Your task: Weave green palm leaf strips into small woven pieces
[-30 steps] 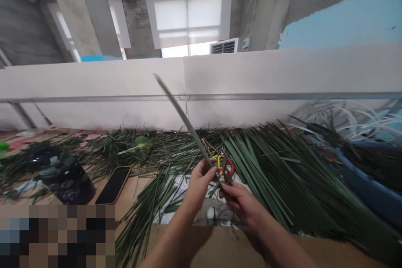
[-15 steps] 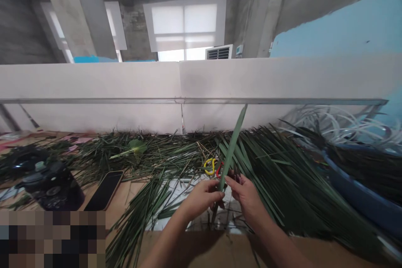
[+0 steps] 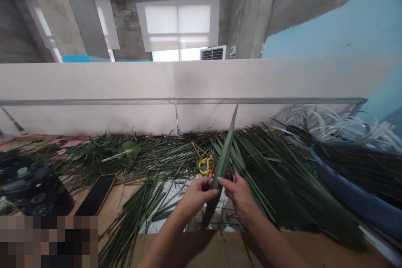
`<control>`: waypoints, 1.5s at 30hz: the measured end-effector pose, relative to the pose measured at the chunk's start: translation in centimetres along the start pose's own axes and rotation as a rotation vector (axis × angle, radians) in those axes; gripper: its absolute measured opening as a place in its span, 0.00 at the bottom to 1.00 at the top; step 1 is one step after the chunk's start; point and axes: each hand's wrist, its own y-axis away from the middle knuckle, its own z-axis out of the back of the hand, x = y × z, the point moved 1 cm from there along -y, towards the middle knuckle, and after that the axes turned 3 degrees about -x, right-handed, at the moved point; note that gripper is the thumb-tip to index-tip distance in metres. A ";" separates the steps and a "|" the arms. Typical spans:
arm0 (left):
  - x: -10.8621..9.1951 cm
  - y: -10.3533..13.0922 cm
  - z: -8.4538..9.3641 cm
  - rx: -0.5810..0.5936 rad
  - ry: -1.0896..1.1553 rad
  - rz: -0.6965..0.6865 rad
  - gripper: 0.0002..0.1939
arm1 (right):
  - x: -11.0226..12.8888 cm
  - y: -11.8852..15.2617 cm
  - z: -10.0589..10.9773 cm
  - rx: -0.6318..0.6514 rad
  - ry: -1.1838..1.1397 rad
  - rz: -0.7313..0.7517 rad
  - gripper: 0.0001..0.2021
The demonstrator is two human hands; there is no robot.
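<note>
A long green leaf strip (image 3: 224,159) stands upright in front of me, pointed at its top and bottom ends. My left hand (image 3: 197,194) pinches it low down from the left, thumb across its face. From the right, my right hand (image 3: 238,192) closes thumb and fingers on the leaf's edge. Something dark shows behind the right fingers, too hidden to name. Just behind the leaf lie a yellow loop handle (image 3: 204,166) and a partly covered red handle (image 3: 213,169). A fanned pile of long green leaves (image 3: 282,180) spreads to the right.
Cut leaf strips (image 3: 128,213) lie left of my hands, beside a phone (image 3: 97,192) and a dark bottle (image 3: 39,192). A blue tub (image 3: 348,192) of dark strands stands at right, with white coiled strips (image 3: 333,123) behind. A white partition (image 3: 125,79) borders the table's back.
The leaf has turned, showing a broader face and more of its lower end. Both hands stay on it. The view has swung slightly right.
</note>
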 end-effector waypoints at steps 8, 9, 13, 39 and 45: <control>0.4 0.5 0.4 0.232 -0.130 0.132 0.13 | 1.0 -1.7 1.7 -0.144 -0.066 0.094 0.16; 0.3 0.6 0.5 0.293 -0.140 0.157 0.13 | 1.1 -1.9 1.9 -0.150 -0.068 0.096 0.16; -0.1 0.9 0.4 0.386 -0.123 0.194 0.15 | 0.9 -1.8 1.6 -0.119 -0.095 0.056 0.18; -0.4 0.2 -0.2 0.019 0.013 0.016 0.19 | 0.2 -0.2 0.2 -0.031 -0.041 -0.031 0.21; 0.6 -0.3 0.4 -0.015 -0.057 0.005 0.15 | 0.4 -0.4 0.2 -0.015 -0.011 -0.029 0.22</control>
